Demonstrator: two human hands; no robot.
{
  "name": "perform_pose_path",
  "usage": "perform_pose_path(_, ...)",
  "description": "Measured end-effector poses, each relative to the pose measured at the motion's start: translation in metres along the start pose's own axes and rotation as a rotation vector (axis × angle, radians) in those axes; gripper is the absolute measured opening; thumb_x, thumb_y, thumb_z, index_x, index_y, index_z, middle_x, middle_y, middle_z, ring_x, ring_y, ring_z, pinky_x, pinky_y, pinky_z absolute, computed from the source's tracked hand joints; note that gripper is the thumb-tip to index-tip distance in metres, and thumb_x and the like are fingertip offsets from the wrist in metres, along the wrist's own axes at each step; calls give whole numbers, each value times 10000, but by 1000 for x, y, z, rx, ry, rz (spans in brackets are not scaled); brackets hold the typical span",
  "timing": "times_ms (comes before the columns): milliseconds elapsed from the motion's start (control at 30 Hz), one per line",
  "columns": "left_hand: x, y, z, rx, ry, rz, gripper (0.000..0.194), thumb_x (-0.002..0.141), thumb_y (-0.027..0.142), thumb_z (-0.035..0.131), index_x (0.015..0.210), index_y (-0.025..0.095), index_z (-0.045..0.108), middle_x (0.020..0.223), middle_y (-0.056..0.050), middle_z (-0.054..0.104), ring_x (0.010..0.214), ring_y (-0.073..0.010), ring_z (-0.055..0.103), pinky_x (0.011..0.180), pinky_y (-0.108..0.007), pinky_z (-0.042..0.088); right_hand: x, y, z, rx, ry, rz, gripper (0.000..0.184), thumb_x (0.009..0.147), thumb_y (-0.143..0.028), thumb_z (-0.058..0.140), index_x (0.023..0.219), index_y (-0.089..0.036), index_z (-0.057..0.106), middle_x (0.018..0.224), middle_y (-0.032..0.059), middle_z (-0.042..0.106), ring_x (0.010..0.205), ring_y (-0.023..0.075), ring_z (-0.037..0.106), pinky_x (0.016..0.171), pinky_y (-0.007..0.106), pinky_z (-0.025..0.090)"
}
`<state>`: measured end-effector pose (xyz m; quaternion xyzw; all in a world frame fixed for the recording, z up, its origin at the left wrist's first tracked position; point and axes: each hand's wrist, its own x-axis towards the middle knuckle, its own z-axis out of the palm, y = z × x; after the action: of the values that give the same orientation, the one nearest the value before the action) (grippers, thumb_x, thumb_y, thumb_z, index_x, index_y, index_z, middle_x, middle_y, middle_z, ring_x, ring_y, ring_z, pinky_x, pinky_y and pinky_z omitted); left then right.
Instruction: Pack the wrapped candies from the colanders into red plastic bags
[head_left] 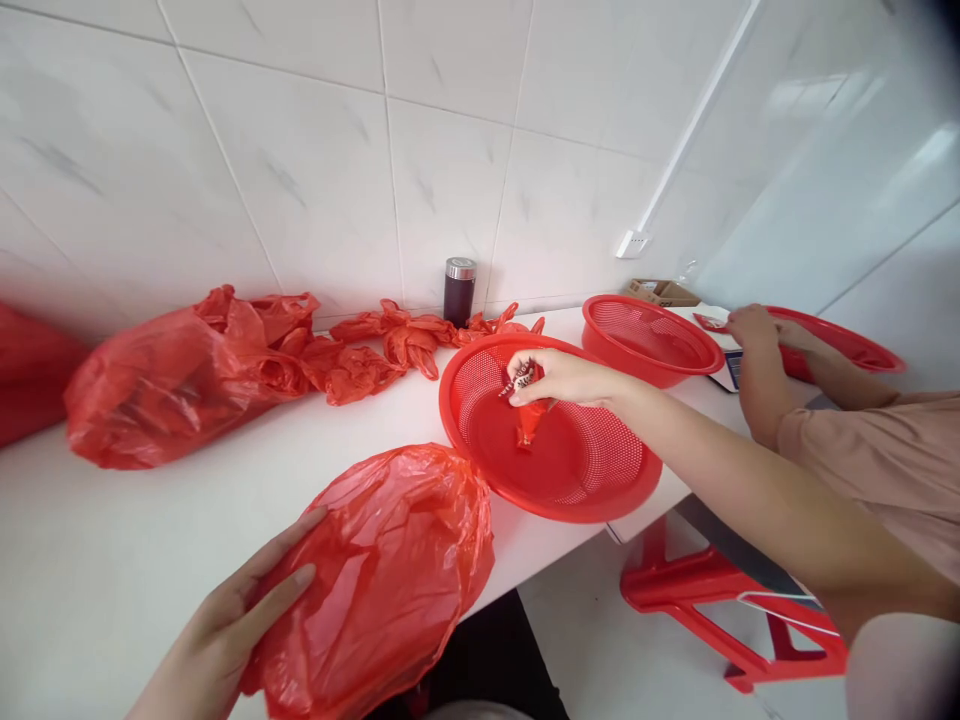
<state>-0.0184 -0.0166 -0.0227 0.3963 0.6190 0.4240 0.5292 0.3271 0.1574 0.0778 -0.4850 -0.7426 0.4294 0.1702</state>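
My left hand (pixel 232 620) grips the rim of a red plastic bag (pixel 382 570), thumb and fingers on its side. The bag's mouth gapes toward the basket beside it. Over a red perforated plastic basket (pixel 555 480), my right hand (pixel 562 380) is closed on a small red packet (pixel 529 420) with white and dark printing. The packet hangs inside the basket's rim, above its bottom. Part of the packet is hidden by my fingers.
A filled red bag (pixel 165 390) and crumpled red bags (pixel 367 360) lie along the wall by a dark flask (pixel 459 290). To the right stand another red basket (pixel 652 335), a cardboard box (pixel 663 292) and a red stool (pixel 675 580). A co-worker's hands (pixel 757 330) hold a red packet near a scale.
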Motion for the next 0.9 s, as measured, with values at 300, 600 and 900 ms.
perform_pose_path(300,-1,18,31,-217,-147,-50,822,745,451,729,1466,257,385,1161,-100,705,960,-290,698,771,-355,596,4,-61,140,-267,-307,-232,223,745,-198,687,940,-184,580,1042,59,569,828,144,572,705,254,452)
perform_pose_path(600,-4,4,3,94,99,82,810,750,555,675,1459,424,306,1502,-63,421,1145,-313,607,644,-293,607,19,-15,62,-553,169,-118,259,894,-246,544,1150,-221,571,1100,68,617,956,179,598,814,284,445)
perform_pose_path(900,-12,-36,-32,298,37,-42,713,742,682,587,1283,226,502,1092,-99,680,911,-266,673,777,-384,581,19,57,48,-772,-164,138,101,752,-69,601,785,-164,594,839,45,618,692,140,560,589,231,373)
